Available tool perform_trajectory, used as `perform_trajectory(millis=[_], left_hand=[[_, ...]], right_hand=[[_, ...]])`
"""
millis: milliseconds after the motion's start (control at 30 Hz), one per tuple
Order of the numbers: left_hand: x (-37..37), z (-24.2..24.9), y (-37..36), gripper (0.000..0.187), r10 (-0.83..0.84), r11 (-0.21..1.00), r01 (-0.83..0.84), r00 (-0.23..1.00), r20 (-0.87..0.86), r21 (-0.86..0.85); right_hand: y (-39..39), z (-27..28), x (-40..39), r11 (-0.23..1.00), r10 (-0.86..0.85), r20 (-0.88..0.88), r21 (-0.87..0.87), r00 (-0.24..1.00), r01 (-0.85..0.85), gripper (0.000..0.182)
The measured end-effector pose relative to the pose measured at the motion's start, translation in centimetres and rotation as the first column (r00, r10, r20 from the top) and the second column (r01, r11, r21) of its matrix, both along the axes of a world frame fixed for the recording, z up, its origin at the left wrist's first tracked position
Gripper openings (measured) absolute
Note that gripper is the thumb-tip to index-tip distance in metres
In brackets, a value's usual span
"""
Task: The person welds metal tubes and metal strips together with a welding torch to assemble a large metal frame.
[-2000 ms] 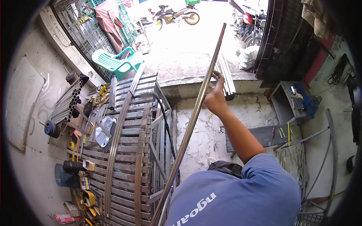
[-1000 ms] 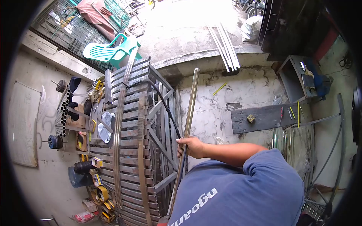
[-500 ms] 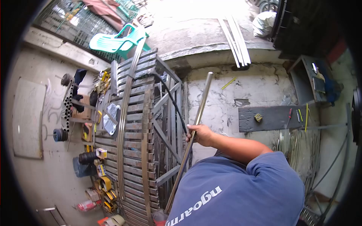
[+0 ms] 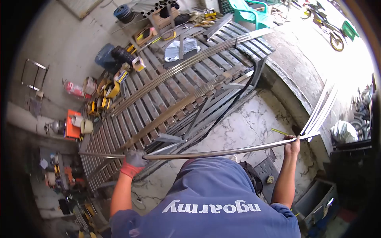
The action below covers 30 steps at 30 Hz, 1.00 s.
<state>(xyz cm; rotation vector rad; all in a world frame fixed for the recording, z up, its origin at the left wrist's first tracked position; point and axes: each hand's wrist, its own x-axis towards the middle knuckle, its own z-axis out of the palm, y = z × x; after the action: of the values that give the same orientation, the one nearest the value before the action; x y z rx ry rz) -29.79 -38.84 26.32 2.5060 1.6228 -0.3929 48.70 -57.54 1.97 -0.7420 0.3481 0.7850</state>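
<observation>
My two hands hold a long, shiny metal tube (image 4: 214,153) crosswise in front of my chest. On the left, my left hand (image 4: 134,162), in a grey and red work glove, is closed around the tube near the slatted metal bench (image 4: 174,85). My bare right hand (image 4: 292,145) is wrapped round it near its right end, above the floor. The tube's left end reaches over the bench's near edge. Several similar metal tubes (image 4: 170,72) lie lengthwise on the bench slats.
Yellow power tools (image 4: 112,89) and boxes line the bench's far left side. A green plastic chair (image 4: 250,15) stands past the bench's far end. White bars (image 4: 320,109) lean over the doorstep at right. A dark open cabinet (image 4: 315,198) stands at lower right.
My view has turned left. The tube has swung from pointing forward to lying crosswise. My gloved left hand, out of sight before, now grips it; my right hand keeps hold.
</observation>
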Motion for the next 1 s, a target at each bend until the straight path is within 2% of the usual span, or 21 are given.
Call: perform_trajectory(millis=[33, 67, 167, 233, 267, 300, 333, 400, 433, 500, 600, 733, 767, 867, 933, 1000], left_hand=[[0.6, -0.1, -0.2, 0.028, -0.003, 1.0, 0.003, 0.997, 0.077, -0.005], [0.9, -0.9, -0.2, 0.03, -0.035, 0.999, 0.03, 0.989, 0.146, 0.033], [2.5, -1.9, -0.5, 0.039, -0.115, 0.981, 0.066, 0.956, 0.271, 0.182], [4.1, -2.3, 0.1, 0.042, -0.123, 0.974, 0.053, 0.94, 0.317, 0.222], [4.6, -2.5, 0.7, 0.044, -0.145, 0.967, 0.06, 0.928, 0.343, 0.248], [5.0, -2.3, 1.0, 0.042, -0.115, 0.956, 0.013, 0.936, 0.332, 0.293], [6.4, -2.5, 3.3, 0.04, -0.114, 0.942, -0.008, 0.933, 0.341, 0.335], [8.3, -3.4, 6.6, 0.04, -0.127, 0.906, -0.037, 0.927, 0.353, 0.422], [8.1, -4.2, 8.3, 0.041, -0.131, 0.885, -0.059, 0.921, 0.367, 0.462], [8.8, -4.9, 13.1, 0.042, -0.119, 0.857, -0.109, 0.91, 0.398, 0.504], [9.9, -5.2, 21.0, 0.042, -0.103, 0.831, -0.16, 0.897, 0.43, 0.532], [10.8, -7.1, 32.3, 0.041, -0.139, 0.828, -0.163, 0.867, 0.479, 0.536], [11.4, -7.1, 34.9, 0.041, -0.158, 0.83, -0.167, 0.845, 0.511, 0.533], [12.0, -8.8, 42.1, 0.042, -0.069, 0.85, -0.196, 0.879, 0.473, 0.489], [14.0, -9.5, 46.1, 0.044, -0.004, 0.86, -0.234, 0.885, 0.465, 0.454], [15.5, -12.2, 50.2, 0.044, -0.022, 0.845, -0.237, 0.88, 0.474, 0.479]], right_hand=[[0.0, 0.4, 1.0, 1.0, 0.018, 0.066, -0.015, 0.998, -0.017, 0.043], [0.0, 1.4, 1.5, 0.994, 0.087, 0.127, 0.049, 0.988, -0.094, 0.035], [4.0, 4.8, -0.6, 0.964, 0.251, 0.133, 0.057, 0.959, -0.26, 0.024], [8.1, 7.4, -4.1, 0.916, 0.374, 0.151, 0.092, 0.915, -0.39, 0.023], [10.9, 10.5, -7.6, 0.931, 0.362, 0.113, -0.089, 0.925, -0.353, 0.026], [12.8, 9.8, -8.7, 0.895, 0.447, 0.108, -0.04, 0.888, -0.445, 0.033], [17.1, 11.4, -12.2, 0.795, 0.593, 0.248, -0.03, 0.766, -0.606, 0.036], [22.0, 14.3, -15.7, 0.747, 0.641, 0.306, -0.039, 0.704, -0.663, 0.04], [24.2, 14.5, -16.2, 0.706, 0.661, 0.365, -0.007, 0.656, -0.708, 0.051], [28.3, 16.7, -17.3, 0.695, 0.675, 0.349, -0.004, 0.65, -0.719, 0.059], [32.8, 19.5, -17.7, 0.662, 0.723, 0.395, -0.16, 0.567, -0.732, 0.063], [35.6, 22.5, -16.7, 0.649, 0.756, 0.431, -0.402, 0.492, -0.645, 0.052], [35.7, 22.4, -15.9, 0.676, 0.735, 0.429, -0.411, 0.525, -0.611, 0.048], [35.1, 21.8, -14.3, 0.744, 0.664, 0.418, -0.458, 0.62, -0.487, 0.039], [34.1, 20.9, -13.9, 0.761, 0.622, 0.398, -0.508, 0.674, -0.402, 0.037], [32.9, 19.8, -13.7, 0.755, 0.6, 0.353, -0.548, 0.718, -0.361, 0.033]])
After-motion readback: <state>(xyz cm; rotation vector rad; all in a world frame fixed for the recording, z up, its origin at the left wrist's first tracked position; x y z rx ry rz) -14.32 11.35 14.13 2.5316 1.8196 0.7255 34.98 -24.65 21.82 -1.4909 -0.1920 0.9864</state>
